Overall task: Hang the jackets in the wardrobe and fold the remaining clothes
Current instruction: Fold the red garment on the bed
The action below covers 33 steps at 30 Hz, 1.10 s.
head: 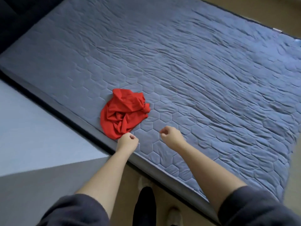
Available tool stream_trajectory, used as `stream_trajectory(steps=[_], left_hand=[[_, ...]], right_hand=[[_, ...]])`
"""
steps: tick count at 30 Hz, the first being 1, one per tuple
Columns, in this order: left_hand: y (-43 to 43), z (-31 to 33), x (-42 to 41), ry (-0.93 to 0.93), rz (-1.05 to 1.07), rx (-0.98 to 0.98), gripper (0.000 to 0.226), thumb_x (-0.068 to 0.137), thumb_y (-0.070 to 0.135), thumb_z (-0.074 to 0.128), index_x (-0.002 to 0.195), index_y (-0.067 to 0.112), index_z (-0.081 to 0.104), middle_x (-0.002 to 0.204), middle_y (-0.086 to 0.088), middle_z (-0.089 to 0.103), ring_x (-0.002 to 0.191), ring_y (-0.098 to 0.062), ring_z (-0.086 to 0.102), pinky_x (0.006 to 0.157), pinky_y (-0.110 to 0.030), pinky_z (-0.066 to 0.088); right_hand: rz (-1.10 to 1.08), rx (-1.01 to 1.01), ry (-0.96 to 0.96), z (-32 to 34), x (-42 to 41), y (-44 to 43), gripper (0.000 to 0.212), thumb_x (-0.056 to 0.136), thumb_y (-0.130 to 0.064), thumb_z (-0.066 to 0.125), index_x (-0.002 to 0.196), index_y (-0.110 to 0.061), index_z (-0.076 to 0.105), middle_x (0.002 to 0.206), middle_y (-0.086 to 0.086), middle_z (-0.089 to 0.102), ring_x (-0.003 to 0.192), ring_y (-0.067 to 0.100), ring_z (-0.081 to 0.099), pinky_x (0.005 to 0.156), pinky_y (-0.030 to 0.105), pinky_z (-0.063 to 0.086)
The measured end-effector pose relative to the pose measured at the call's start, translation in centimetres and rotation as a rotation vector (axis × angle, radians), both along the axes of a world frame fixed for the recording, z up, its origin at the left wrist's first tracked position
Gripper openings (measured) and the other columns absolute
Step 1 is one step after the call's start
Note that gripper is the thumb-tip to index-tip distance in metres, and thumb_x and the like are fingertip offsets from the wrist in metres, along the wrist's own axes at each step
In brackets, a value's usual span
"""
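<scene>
A crumpled red garment (123, 112) lies in a heap on the blue quilted bed (203, 79), close to its near left edge. My left hand (127, 141) hovers just below the garment's near edge with its fingers curled, holding nothing that I can see. My right hand (171, 135) hangs over the bare quilt to the right of the garment, fingers also curled and empty. Both forearms reach forward from dark sleeves at the bottom of the view.
A pale grey surface (32, 131) adjoins the bed on the left. Beige floor (146, 178) shows between it and the bed, with my dark trouser leg (145, 206) below. Dark furniture (16, 17) fills the far left corner.
</scene>
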<state>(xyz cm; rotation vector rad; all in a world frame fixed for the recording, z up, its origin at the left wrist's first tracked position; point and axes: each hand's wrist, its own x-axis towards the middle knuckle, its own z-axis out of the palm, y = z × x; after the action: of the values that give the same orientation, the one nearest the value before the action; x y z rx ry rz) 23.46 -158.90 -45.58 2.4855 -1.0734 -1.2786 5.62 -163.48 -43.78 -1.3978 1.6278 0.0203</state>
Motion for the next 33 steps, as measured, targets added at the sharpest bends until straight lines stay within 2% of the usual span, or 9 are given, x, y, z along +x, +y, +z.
stream_trajectory(steps=[5,10,14,16,19,21,24,27,33], left_hand=[[-7.0,-8.4,5.8,-0.107,-0.029,0.113,0.006,0.083,0.021,0.055,0.087,0.020,0.060,0.103,-0.007,0.064,0.105,-0.030,0.057,0.079,-0.028,0.041],[-8.8,-15.9,9.4,-0.238,0.235,0.298,0.067,0.078,0.029,0.071,0.131,0.006,0.038,0.136,-0.023,0.041,0.124,-0.041,0.044,0.102,-0.042,0.037],[-9.4,-20.0,11.6,-0.173,0.538,0.292,0.091,0.075,0.026,0.078,0.140,0.000,0.019,0.141,-0.027,0.036,0.125,-0.042,0.044,0.100,-0.042,0.038],[-9.9,-21.6,12.7,-0.166,0.559,0.233,0.081,0.077,0.019,0.076,0.137,-0.002,0.025,0.136,-0.027,0.043,0.121,-0.039,0.049,0.098,-0.039,0.041],[-10.2,-22.4,13.1,-0.066,0.434,0.182,0.042,0.079,0.012,0.066,0.116,-0.001,0.050,0.112,-0.019,0.059,0.101,-0.034,0.059,0.083,-0.034,0.047],[-10.1,-20.9,12.1,0.106,0.333,0.250,0.015,0.073,0.007,0.062,0.086,0.002,0.057,0.081,-0.015,0.058,0.067,-0.026,0.055,0.057,-0.026,0.041],[-9.6,-17.2,9.9,0.259,0.239,0.307,0.012,0.052,0.011,0.060,0.061,0.008,0.054,0.049,-0.003,0.048,0.049,-0.019,0.042,0.045,-0.021,0.029],[-8.8,-13.7,7.7,0.365,0.344,0.212,0.032,0.047,0.021,0.057,0.076,0.007,0.057,0.061,-0.005,0.054,0.057,-0.022,0.049,0.052,-0.024,0.036],[-6.7,-7.7,2.6,0.402,0.638,-0.002,0.036,0.078,0.018,0.071,0.110,0.007,0.058,0.099,-0.011,0.064,0.085,-0.026,0.063,0.078,-0.034,0.052]], right_hand=[[0.170,0.077,0.099,-9.6,5.5,-5.7,0.033,0.087,-0.014,0.048,0.117,-0.013,0.061,0.124,0.007,0.060,0.117,0.026,0.053,0.094,0.034,0.046],[0.222,0.154,0.092,-16.6,9.5,-7.1,0.040,0.085,-0.011,0.052,0.126,-0.013,0.052,0.127,0.014,0.053,0.117,0.032,0.052,0.093,0.035,0.044],[-0.267,0.163,-0.229,-20.6,11.6,-8.1,0.078,0.081,-0.004,0.060,0.148,-0.023,0.025,0.130,0.011,0.052,0.109,0.025,0.056,0.090,0.034,0.048],[-0.610,0.177,-0.438,-22.1,12.5,-9.0,0.087,0.080,0.002,0.063,0.151,-0.021,0.018,0.129,0.007,0.050,0.104,0.019,0.054,0.078,0.025,0.050],[-0.836,0.345,-0.529,-23.1,13.6,-9.8,0.058,0.084,0.000,0.062,0.133,-0.022,0.039,0.094,0.009,0.057,0.063,0.017,0.051,0.039,0.017,0.036],[-0.733,0.430,-0.434,-22.4,13.8,-9.5,0.014,0.086,-0.006,0.062,0.095,-0.014,0.055,0.067,0.006,0.049,0.049,0.014,0.040,0.040,0.018,0.030],[-0.742,0.442,-0.413,-20.8,12.0,-8.0,0.018,0.088,-0.009,0.059,0.074,-0.015,0.052,0.061,0.004,0.045,0.048,0.012,0.039,0.040,0.017,0.030],[-0.969,0.354,-0.438,-17.5,7.4,-6.4,0.011,0.087,-0.008,0.056,0.080,-0.013,0.051,0.065,0.003,0.044,0.051,0.013,0.039,0.043,0.020,0.035],[-1.263,0.106,-0.432,-9.6,-4.5,-3.7,0.024,0.081,0.007,0.051,0.067,-0.013,0.046,0.065,0.007,0.042,0.059,0.014,0.040,0.058,0.030,0.041]])
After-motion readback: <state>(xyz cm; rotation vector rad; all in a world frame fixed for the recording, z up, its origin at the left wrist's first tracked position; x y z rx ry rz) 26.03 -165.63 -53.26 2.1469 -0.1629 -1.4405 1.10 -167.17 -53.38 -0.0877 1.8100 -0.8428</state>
